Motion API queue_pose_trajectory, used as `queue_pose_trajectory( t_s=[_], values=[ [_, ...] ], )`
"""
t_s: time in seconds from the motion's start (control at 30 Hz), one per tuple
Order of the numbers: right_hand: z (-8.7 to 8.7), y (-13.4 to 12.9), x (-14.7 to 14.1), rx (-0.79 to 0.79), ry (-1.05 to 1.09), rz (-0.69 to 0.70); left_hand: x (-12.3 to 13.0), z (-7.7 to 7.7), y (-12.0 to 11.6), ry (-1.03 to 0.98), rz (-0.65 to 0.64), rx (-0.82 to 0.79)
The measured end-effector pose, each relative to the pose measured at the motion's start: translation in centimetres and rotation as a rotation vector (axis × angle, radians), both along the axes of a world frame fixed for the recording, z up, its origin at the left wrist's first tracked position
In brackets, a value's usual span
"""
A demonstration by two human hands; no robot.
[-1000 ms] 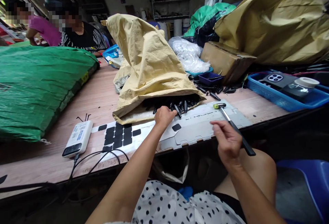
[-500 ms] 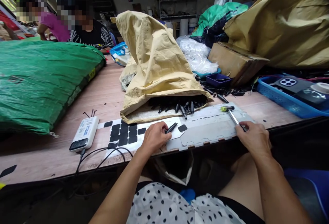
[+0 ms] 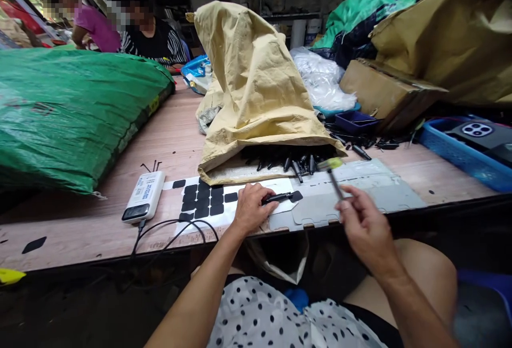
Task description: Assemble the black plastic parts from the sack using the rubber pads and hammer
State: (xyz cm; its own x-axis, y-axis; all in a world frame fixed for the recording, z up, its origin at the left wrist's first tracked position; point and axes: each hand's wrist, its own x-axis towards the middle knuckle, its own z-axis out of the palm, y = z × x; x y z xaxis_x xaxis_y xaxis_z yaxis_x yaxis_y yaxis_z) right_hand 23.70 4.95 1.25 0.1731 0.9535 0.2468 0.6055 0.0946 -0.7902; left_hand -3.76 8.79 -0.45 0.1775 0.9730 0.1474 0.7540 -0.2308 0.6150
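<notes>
Between the fingers of my left hand point(image 3: 253, 207) is a black pen-like piece point(image 3: 281, 197), lying low over the white sheet point(image 3: 260, 185). My right hand point(image 3: 366, 225) grips a small hammer point(image 3: 335, 180), its yellow-green and dark head raised over the grey board point(image 3: 356, 191) and blurred by motion. A tan sack point(image 3: 260, 92) lies open toward me behind both hands, with several black pieces point(image 3: 296, 169) at its mouth. Black rounded squares point(image 3: 203, 199) cover part of the sheet, left of my left hand.
A white device point(image 3: 144, 196) with a black cable point(image 3: 168, 223) is on the left. Beyond it bulges a green sack point(image 3: 72, 119). At the right are a blue tray point(image 3: 464, 151) and a cardboard box point(image 3: 384, 89). Two people point(image 3: 150, 41) sit at the back left.
My right hand has lifted the hammer off the board and moved it left, toward the black piece. The piece in my left hand now points more to the right. The view has shifted slightly.
</notes>
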Motion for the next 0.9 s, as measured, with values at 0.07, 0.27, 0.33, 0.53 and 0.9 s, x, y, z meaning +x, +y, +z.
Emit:
queue_pose_trajectory(
  t_s=[0.07, 0.27, 0.33, 0.53, 0.9],
  values=[
    [0.2, -1.3, -3.1, 0.072, 0.010, 0.154, 0.0, -0.1, 0.1, -0.013, 0.009, -0.014],
    [-0.9, -2.8, -5.8, 0.200, -0.143, 0.329, 0.1, -0.6, 0.2, -0.025, 0.023, -0.023],
    [-1.3, -2.8, -5.8, 0.173, -0.208, 0.333, 0.1, -0.6, 0.2, -0.023, 0.034, -0.024],
    [-1.3, -3.0, -6.9, 0.191, -0.229, 0.370, 0.1, -0.4, 0.1, 0.002, 0.028, -0.025],
    [0.3, 0.2, -0.2, 0.198, -0.404, -0.125, -0.2, 0.0, -0.3, -0.175, 0.054, -0.005]
  ],
)
